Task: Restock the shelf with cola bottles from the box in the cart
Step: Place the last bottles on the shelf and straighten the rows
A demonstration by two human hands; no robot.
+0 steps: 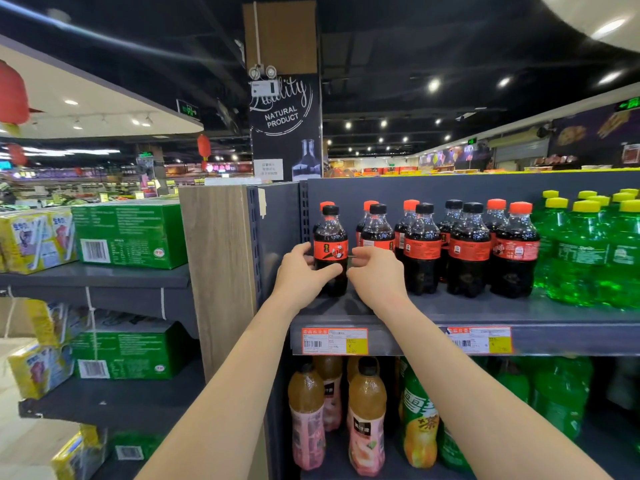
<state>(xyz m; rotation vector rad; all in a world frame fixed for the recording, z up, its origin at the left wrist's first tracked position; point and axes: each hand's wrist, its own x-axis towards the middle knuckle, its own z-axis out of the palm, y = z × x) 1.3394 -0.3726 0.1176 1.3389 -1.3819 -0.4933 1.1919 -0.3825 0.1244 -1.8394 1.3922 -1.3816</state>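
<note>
Small cola bottles with red labels and black or red caps stand in rows on the grey top shelf [485, 310]. My left hand [304, 277] grips the leftmost front cola bottle [330, 251], thumb across its front, as it stands upright at the shelf's left end. My right hand [375, 275] has its fingers curled round the second cola bottle [377, 230] just to the right; its lower half is hidden behind the hand. Several more cola bottles [469, 251] stand to the right. The box and cart are out of view.
Green soda bottles [588, 251] with yellow caps fill the shelf's right side. Juice and tea bottles [367, 414] stand on the shelf below. A wooden end panel [218, 271] borders the left, with green cartons [128, 233] and yellow drink packs beyond. Price tags [334, 341] line the shelf edge.
</note>
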